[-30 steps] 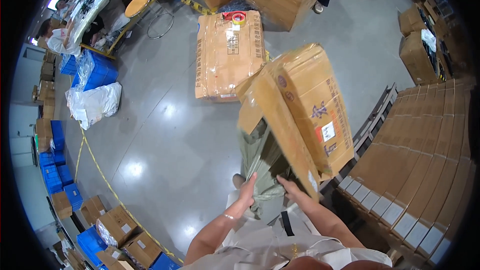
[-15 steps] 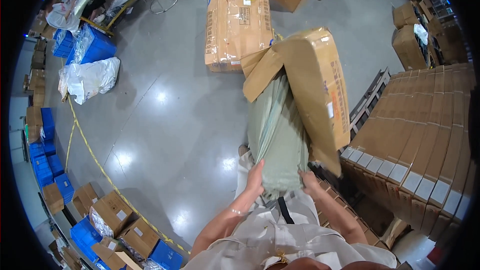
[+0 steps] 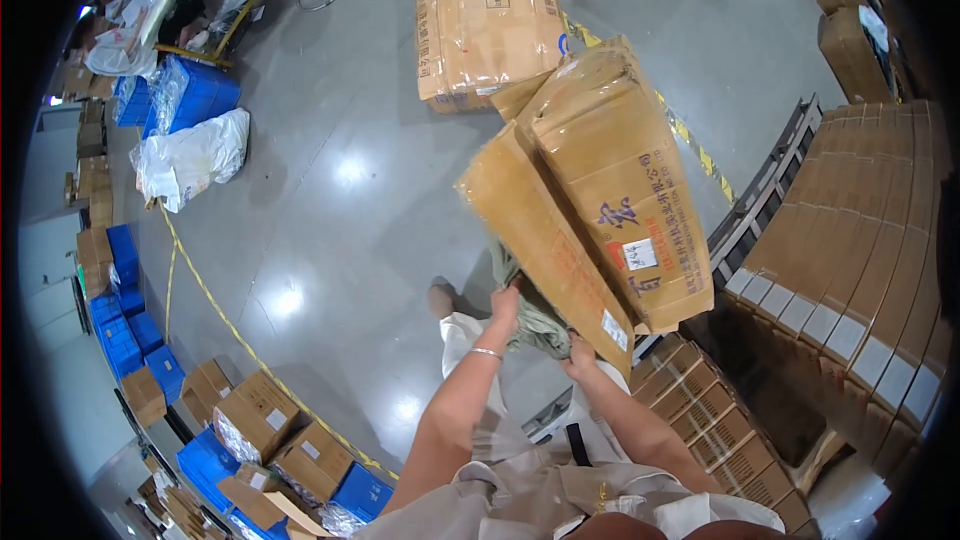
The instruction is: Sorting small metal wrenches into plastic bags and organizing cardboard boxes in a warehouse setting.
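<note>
A big open cardboard carton [image 3: 625,175] stands tilted in front of me, and its long flap [image 3: 545,235] swings out toward my side. A crumpled grey-green plastic bag [image 3: 540,328] shows below that flap; the rest of it is hidden behind the cardboard. My left hand [image 3: 506,306] is closed around a bunched part of the bag. Close to the flap's lower end, my right hand [image 3: 578,355] grips the bag's other side, with its fingers partly covered.
A taped carton [image 3: 485,25] with tape rolls on top sits beyond. Stacked cartons [image 3: 835,230] and a metal rack [image 3: 775,175] border the right. Strapped cartons [image 3: 715,420] lie near my right leg. Blue bins [image 3: 195,95] and a white sack [image 3: 195,155] stand left.
The carton has turned, so its flap now covers most of the bag. The bag is bunched up where it was stretched out. Both hands have moved slightly, still gripping it.
</note>
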A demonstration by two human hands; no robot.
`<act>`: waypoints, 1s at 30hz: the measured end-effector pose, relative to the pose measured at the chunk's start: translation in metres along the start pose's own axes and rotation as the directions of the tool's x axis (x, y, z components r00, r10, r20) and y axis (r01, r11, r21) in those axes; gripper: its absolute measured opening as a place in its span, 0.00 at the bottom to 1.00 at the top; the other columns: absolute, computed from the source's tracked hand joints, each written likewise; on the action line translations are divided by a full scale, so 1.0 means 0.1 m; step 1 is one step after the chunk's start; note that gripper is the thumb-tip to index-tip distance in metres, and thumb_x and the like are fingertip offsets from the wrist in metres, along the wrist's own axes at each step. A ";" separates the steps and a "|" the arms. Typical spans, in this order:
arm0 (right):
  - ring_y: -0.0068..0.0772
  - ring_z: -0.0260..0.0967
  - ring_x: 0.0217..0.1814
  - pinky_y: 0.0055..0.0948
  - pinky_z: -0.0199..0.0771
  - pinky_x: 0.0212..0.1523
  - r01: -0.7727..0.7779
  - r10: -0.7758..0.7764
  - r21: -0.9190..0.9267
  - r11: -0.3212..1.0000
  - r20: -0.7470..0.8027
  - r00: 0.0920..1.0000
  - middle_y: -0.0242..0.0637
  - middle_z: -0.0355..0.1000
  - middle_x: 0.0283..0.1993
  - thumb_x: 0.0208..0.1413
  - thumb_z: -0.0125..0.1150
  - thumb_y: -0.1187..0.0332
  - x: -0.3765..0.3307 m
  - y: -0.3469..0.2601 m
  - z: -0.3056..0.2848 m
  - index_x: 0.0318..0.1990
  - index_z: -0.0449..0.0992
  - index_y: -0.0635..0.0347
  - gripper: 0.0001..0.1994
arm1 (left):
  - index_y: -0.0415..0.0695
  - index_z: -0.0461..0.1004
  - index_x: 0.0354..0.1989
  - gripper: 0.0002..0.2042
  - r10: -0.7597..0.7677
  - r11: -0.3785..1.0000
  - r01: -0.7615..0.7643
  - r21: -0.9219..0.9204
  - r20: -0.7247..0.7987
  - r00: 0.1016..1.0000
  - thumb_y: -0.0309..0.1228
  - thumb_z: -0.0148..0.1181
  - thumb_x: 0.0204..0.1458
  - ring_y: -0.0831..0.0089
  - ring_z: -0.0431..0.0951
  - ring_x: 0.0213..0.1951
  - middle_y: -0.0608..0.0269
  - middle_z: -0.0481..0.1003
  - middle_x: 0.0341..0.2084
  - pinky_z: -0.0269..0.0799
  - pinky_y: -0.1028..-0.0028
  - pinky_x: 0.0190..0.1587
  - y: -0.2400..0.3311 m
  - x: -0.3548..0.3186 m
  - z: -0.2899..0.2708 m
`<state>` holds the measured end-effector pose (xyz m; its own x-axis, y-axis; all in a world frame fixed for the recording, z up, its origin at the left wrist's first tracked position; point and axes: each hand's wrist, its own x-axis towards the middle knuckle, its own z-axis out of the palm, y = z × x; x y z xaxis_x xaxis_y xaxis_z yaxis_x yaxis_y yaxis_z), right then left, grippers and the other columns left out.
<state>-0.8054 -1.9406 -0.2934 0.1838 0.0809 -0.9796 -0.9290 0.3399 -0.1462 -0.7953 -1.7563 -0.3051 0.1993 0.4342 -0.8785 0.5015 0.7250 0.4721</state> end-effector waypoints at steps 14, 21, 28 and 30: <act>0.43 0.62 0.52 0.44 0.60 0.54 0.306 -0.305 0.009 0.952 -0.054 0.951 0.45 0.64 0.50 0.54 0.46 0.69 -1.99 0.92 1.10 0.50 0.60 0.68 0.17 | 0.35 0.70 0.40 0.15 -0.106 0.975 0.199 -0.099 0.580 0.808 0.35 0.55 0.49 0.79 0.69 0.33 0.64 0.71 0.30 0.66 0.76 0.36 1.44 -1.12 -1.94; 0.40 0.66 0.47 0.42 0.65 0.50 -0.099 0.096 0.069 0.993 0.051 0.994 0.44 0.67 0.46 0.54 0.45 0.70 -1.11 2.01 1.19 0.46 0.65 0.65 0.13 | 0.35 0.68 0.39 0.15 -0.133 0.989 0.104 0.106 0.316 0.939 0.34 0.55 0.48 0.72 0.71 0.33 0.60 0.72 0.32 0.67 0.71 0.37 0.70 0.00 -3.10; 0.39 0.69 0.42 0.40 0.72 0.41 -0.137 0.123 -0.121 0.983 -0.113 0.986 0.45 0.68 0.43 0.52 0.51 0.69 0.08 2.93 1.48 0.47 0.63 0.64 0.15 | 0.34 0.64 0.42 0.18 0.100 0.840 -0.191 0.508 0.201 0.974 0.34 0.56 0.46 0.65 0.73 0.37 0.52 0.70 0.37 0.70 0.67 0.41 0.78 1.01 -3.41; 0.40 0.69 0.41 0.40 0.72 0.41 -0.068 0.088 0.220 0.973 -0.081 0.993 0.44 0.68 0.42 0.54 0.50 0.66 -0.25 2.68 1.66 0.47 0.63 0.65 0.15 | 0.37 0.65 0.43 0.20 0.006 0.886 -0.119 0.447 0.247 0.969 0.37 0.58 0.45 0.66 0.72 0.41 0.53 0.70 0.39 0.68 0.67 0.44 0.52 0.92 -3.54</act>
<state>-1.0056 -1.6956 -0.2856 0.0750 0.0344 -0.9966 -0.8460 0.5313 -0.0453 -1.0487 -1.4896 -0.3355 0.4041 0.2928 -0.8666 0.7972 0.3518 0.4906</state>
